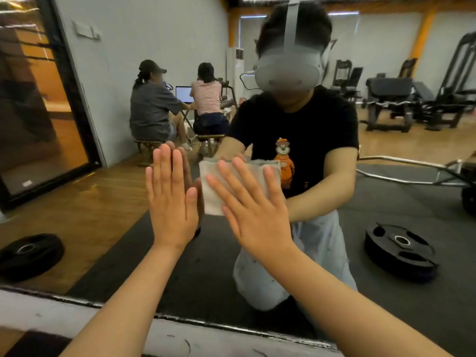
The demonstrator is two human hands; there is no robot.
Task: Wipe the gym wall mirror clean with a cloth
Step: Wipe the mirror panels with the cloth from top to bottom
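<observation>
A large wall mirror (386, 202) is filling most of the view, and its lower edge is sitting on a scuffed white ledge (51, 310) at the near side. The glass is reflecting a gym. A wooden floor (90, 202) is running along the left and a dark mat (206, 266) is covering the middle. A black weight plate (28, 256) is lying on the left and a second plate (400, 249) on the right. A bent bar (401, 161) is resting on the right, and black exercise machines (412, 99) are standing at the far right. At the far left, two people (152, 106) are sitting on low stools with their backs turned, facing a lit laptop (184, 94). A dark-framed glass panel (38, 112) is standing at the left edge. In the middle, the person's own reflection is wearing a grey headset, a black T-shirt and pale trousers.

The left hand (171, 199) is lying flat against the glass, fingers straight and close together, grasping nothing. The right hand (255, 210) is spread wide with straight fingers and is pressing a white cloth (213, 186) against the mirror, not clenching it. The cloth is sitting near the centre of the glass, under the right fingers and just beside the left thumb, with its upper and left parts showing.
</observation>
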